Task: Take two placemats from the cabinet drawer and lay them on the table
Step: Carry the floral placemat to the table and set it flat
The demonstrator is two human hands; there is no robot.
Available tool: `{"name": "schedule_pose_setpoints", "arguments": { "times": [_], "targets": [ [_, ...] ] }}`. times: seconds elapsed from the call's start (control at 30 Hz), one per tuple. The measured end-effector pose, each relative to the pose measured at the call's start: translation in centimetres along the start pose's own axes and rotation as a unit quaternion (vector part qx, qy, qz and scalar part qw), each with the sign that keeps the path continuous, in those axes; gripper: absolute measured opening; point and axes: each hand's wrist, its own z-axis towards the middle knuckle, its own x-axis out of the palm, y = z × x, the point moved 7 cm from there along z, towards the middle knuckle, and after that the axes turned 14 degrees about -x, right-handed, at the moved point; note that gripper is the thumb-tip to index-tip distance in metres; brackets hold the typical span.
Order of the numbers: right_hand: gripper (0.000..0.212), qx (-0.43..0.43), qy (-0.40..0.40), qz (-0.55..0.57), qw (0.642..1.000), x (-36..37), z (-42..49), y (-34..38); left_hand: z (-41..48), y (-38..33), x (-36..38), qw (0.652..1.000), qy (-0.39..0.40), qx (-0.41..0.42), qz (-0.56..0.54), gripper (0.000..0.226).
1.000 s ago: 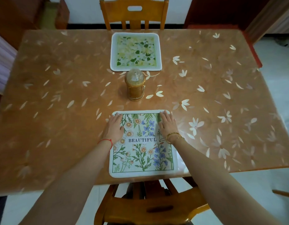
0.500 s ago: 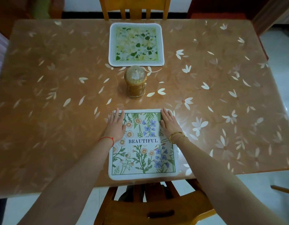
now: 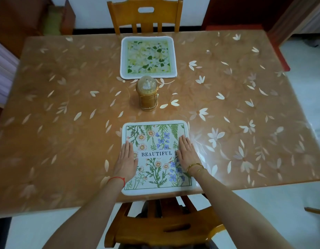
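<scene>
A white placemat printed with wildflowers and the word BEAUTIFUL (image 3: 156,153) lies flat at the near edge of the table (image 3: 66,123). My left hand (image 3: 127,159) rests flat on its left side, fingers straight. On its right side lies my right hand (image 3: 187,152), also flat with fingers together. A second placemat with a green and yellow leaf print (image 3: 148,57) lies at the far edge of the table, in front of the far chair.
A small golden lantern with a clear dome (image 3: 147,95) stands between the two mats. One wooden chair (image 3: 145,15) is at the far side, another (image 3: 164,229) right below me. Dark furniture stands at the back left and back right.
Both hands have slid back toward me along the near mat, from its far corners to its middle, staying flat on it. The mat has not moved on the table.
</scene>
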Motion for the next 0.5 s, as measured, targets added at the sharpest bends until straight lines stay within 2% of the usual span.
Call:
{"name": "schedule_pose_setpoints", "arguments": {
  "times": [0.2,0.5],
  "targets": [
    [0.059,0.025,0.032,-0.015,0.999,-0.4,-1.7,-0.6,0.0,0.0,0.0,0.996,0.084,-0.027,0.020,0.080],
    [0.062,0.012,0.071,0.001,0.997,1.6,-6.6,2.0,-5.5,1.9,3.5,0.997,0.066,0.004,0.033,0.076]
  ]
}}
